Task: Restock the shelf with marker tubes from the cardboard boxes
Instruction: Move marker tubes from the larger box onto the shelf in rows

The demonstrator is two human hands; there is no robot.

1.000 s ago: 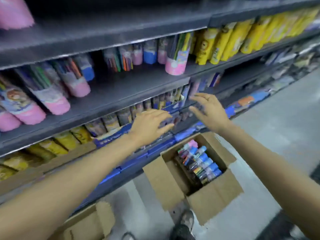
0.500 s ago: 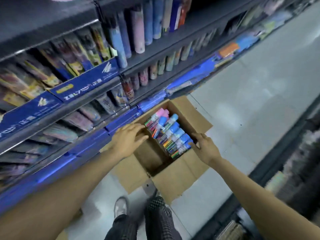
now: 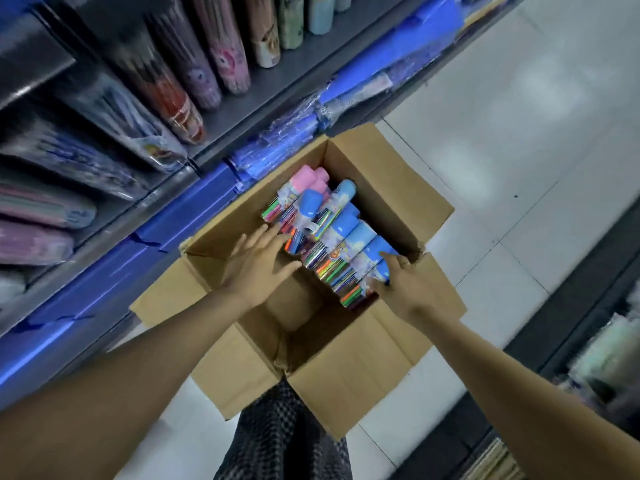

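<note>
Both hands dropped from shelf (image 3: 277, 109) height into cardboard box (image 3: 346, 386). Pick step: right hand (image 3: 412, 289) fingers curl round nearest blue tube (image 3: 381, 258); left hand (image 3: 256, 265) released, fingertips touching the tubes' marker ends. Next: lift out. Count: roughly six blue caps, two pink; one box.

white tiled floor (image 3: 519, 133) beside checkered trousers (image 3: 277, 434)
</note>
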